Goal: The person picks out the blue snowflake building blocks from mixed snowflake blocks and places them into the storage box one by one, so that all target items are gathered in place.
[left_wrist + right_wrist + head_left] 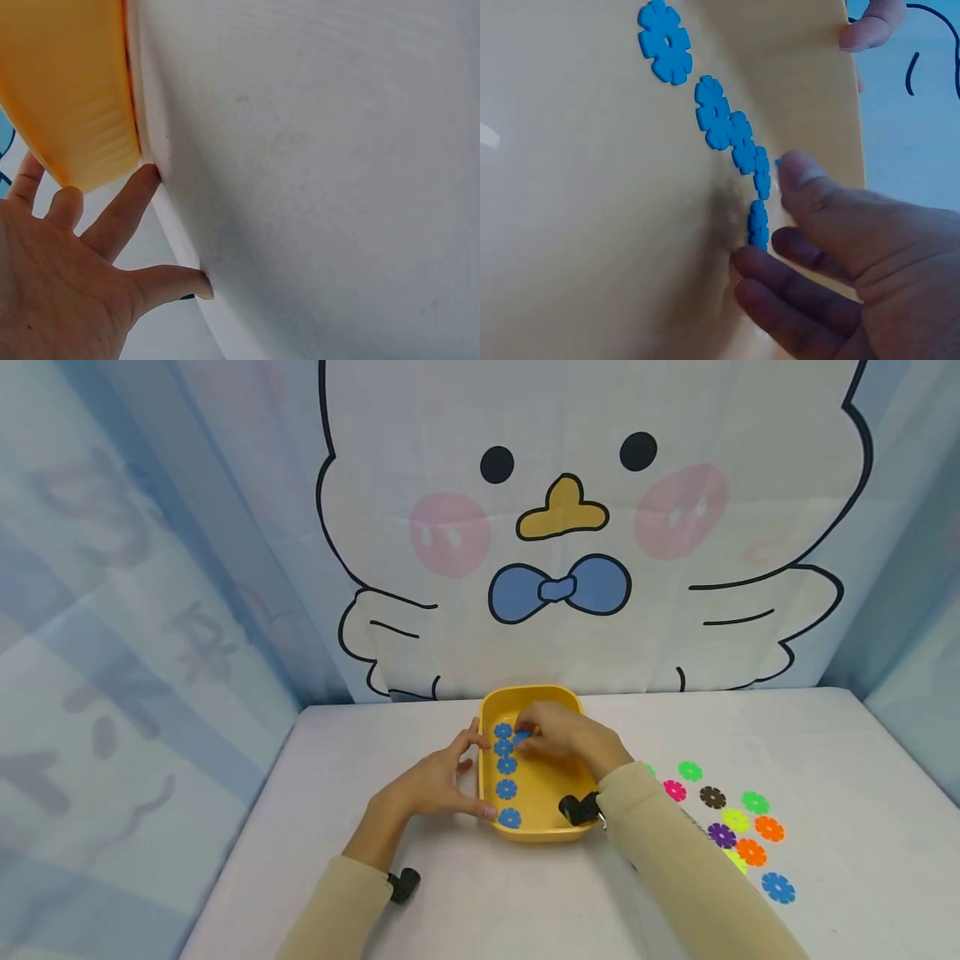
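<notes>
A yellow plastic tray (pixel 543 835) stands on the table, with several blue notched plastic discs (pixel 507 765) in a line along its left side. My right hand (pixel 558 733) reaches into its far part and pinches a blue disc (pixel 522 739) beside the far end of that line. The right wrist view shows its thumb and fingertips close around a blue disc (pixel 757 225). Along the outer left side of the tray, my left hand (pixel 438 781) is spread, thumb near the front corner and fingers farther back. In the left wrist view, its fingers (pixel 124 214) reach toward the tray wall.
Loose discs in several colours lie on the table right of the tray, including a blue disc (pixel 778 887), an orange disc (pixel 769 828) and a brown disc (pixel 712 797). My right sleeve (pixel 675 852) partly covers that group. A printed curtain (pixel 562 652) hangs behind the table.
</notes>
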Available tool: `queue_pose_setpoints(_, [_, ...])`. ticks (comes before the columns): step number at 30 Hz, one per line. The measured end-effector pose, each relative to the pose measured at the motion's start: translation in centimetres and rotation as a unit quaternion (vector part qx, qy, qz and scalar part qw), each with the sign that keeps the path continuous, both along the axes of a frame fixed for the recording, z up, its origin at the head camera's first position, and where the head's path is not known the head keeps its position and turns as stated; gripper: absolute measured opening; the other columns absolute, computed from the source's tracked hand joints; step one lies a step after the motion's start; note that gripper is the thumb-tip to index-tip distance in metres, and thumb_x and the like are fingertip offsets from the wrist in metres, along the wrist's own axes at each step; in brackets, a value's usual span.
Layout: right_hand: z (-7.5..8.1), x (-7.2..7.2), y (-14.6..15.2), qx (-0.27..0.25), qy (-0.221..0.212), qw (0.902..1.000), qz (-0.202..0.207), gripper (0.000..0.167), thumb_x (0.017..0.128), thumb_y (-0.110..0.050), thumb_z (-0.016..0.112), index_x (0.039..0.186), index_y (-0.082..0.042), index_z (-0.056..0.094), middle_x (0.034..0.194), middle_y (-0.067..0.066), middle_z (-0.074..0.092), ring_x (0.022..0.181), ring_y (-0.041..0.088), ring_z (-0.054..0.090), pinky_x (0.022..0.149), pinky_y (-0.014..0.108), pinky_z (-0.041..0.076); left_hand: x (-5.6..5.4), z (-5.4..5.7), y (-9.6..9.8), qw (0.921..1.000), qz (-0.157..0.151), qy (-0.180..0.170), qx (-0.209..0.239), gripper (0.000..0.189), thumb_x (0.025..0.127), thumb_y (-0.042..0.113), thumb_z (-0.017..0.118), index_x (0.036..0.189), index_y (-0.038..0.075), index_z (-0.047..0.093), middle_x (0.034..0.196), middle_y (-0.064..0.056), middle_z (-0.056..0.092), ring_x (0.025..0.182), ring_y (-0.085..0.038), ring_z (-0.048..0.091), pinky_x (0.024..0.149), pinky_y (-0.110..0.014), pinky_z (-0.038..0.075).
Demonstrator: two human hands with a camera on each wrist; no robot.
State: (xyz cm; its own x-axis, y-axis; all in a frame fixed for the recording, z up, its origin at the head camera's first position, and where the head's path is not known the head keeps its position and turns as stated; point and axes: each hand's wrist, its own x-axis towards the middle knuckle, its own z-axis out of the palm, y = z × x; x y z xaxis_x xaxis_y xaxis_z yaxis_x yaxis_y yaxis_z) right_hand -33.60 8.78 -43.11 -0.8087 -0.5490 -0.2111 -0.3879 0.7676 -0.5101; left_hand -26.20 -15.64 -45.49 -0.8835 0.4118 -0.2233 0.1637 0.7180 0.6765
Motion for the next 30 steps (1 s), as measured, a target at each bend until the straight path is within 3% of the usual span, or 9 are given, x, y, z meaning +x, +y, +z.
queue_pose_setpoints(8, [-0.4, 0.0, 0.3, 0.023, -0.013, 0.9996, -0.003, 0.032, 0.097, -0.025, 0.073, 0.124, -0.009, 0.072, 0.119, 0.004, 0.071, 0.103, 0.020, 0.061, 0.106, 0.041, 0.052, 0.1, 0.0, 0.2, 0.9999, -0.006, -0.006, 0.007, 0.094, 0.070, 0.058, 0.090, 0.146, 0.034, 0.039, 0.172, 0.016, 0.003, 0.142, -0.028, 0.051, 0.118, -0.053, 0.040])
queue_pose_setpoints(16, [0.2, 0.4, 0.6, 0.042, 0.007, 0.9991, -0.003, 0.033, 0.097, -0.026, 0.073, 0.127, -0.013, 0.069, 0.118, 0.006, 0.061, 0.102, 0.021, 0.056, 0.103, 0.040, 0.051, 0.2, 0.5, 0.5, 0.9999, -0.010, -0.002, -0.005, 0.097, 0.070, 0.059, 0.090, 0.149, 0.037, 0.037, 0.172, 0.017, 0.003, 0.143, -0.028, 0.049, 0.117, -0.051, 0.041])
queue_pose_setpoints(24, [2.7, 1.6, 0.6, 0.023, 0.011, 0.9993, 0.027, 0.035, 0.097, -0.023, 0.073, 0.129, -0.010, 0.069, 0.124, 0.011, 0.061, 0.104, 0.021, 0.059, 0.101, 0.038, 0.055, 0.6, 0.1, 0.0, 0.9999, -0.008, 0.006, -0.005, 0.112, 0.072, 0.061, 0.087, 0.160, 0.044, 0.020, 0.172, 0.018, 0.004, 0.144, -0.028, 0.048, 0.117, -0.055, 0.040])
queue_pose_setpoints(30, [4.4, 2.9, 1.5, 0.004, 0.029, 0.9980, 0.055, 0.038, 0.098, -0.033, 0.072, 0.129, -0.012, 0.069, 0.123, 0.004, 0.063, 0.104, 0.020, 0.061, 0.095, 0.034, 0.057, 0.9, 0.2, -0.6, 0.9991, -0.001, 0.015, -0.039, 0.115, 0.068, 0.066, 0.087, 0.160, 0.050, 0.019, 0.171, 0.018, 0.012, 0.142, -0.025, 0.050, 0.115, -0.059, 0.040])
